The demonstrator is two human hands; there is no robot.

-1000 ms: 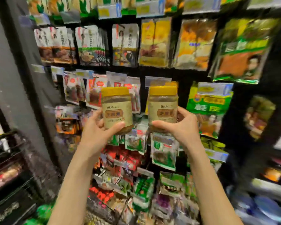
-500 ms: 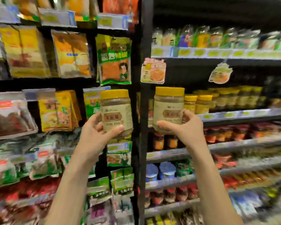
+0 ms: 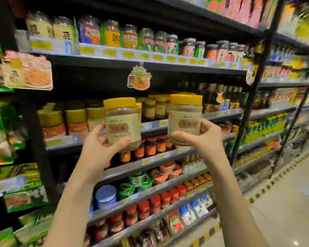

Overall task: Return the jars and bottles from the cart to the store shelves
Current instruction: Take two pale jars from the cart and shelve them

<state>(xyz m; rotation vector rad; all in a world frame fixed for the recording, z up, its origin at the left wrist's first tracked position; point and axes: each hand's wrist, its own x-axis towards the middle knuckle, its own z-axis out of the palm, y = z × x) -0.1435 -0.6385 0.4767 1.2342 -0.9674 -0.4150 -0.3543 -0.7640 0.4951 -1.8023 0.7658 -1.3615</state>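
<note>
Raised level, left hand (image 3: 98,148) grips left jar (image 3: 122,122), right hand (image 3: 205,141) right jar (image 3: 185,118).

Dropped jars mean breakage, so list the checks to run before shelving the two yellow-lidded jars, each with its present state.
1. The left hand grips the left yellow-lidded clear jar with the beige label: ok.
2. The right hand grips the right matching jar: ok.
3. Both jars upright, lids on: ok.
4. A row of similar yellow-lidded jars found on the black metal shelf behind: ok.
5. Free gap there for two jars: cannot tell.
</note>
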